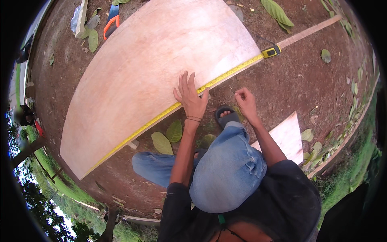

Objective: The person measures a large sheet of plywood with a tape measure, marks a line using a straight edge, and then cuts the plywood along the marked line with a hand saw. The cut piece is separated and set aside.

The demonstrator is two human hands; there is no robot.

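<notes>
A large pale plywood sheet [145, 76] lies on brown dirt. A yellow tape measure blade [161, 115] runs along its near edge, ending at the yellow and black tape case [271, 51] at the sheet's right corner. My left hand [191, 97] lies flat with fingers spread on the sheet, pressing the tape against the edge. My right hand [245, 101] hovers just off the sheet over the dirt, fingers pinched together as if on something small; I cannot tell what. My knee in blue jeans [225, 169] is raised beneath both hands.
A long wooden strip [310, 31] extends from the tape case toward the upper right. A hand saw with an orange handle [111, 24] lies at the top left. A smaller plywood piece [288, 137] lies to my right. Green leaves dot the dirt; grass borders it.
</notes>
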